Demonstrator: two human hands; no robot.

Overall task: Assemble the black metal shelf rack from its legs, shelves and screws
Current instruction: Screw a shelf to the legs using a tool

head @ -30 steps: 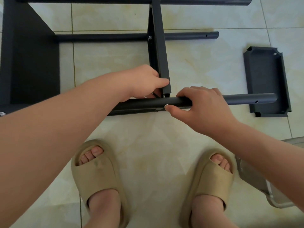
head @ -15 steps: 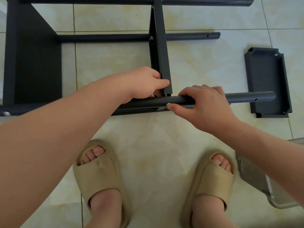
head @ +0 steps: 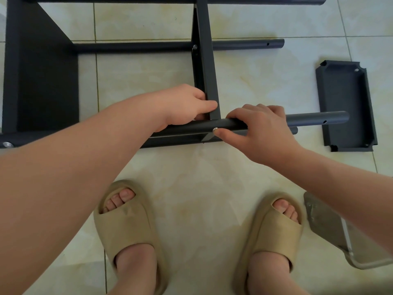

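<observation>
right grip (head: 263,133) tight around round matte leg (head: 314,118), left grip (head: 187,105) tight on flat sheet-metal shelf (head: 205,60)

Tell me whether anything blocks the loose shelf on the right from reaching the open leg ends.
Nothing visible does. The loose shelf lies flat on the tiles, with the end of the near leg over it in this view. Only tile shows between it and the rear leg. The right hand holds the near leg further left.
</observation>
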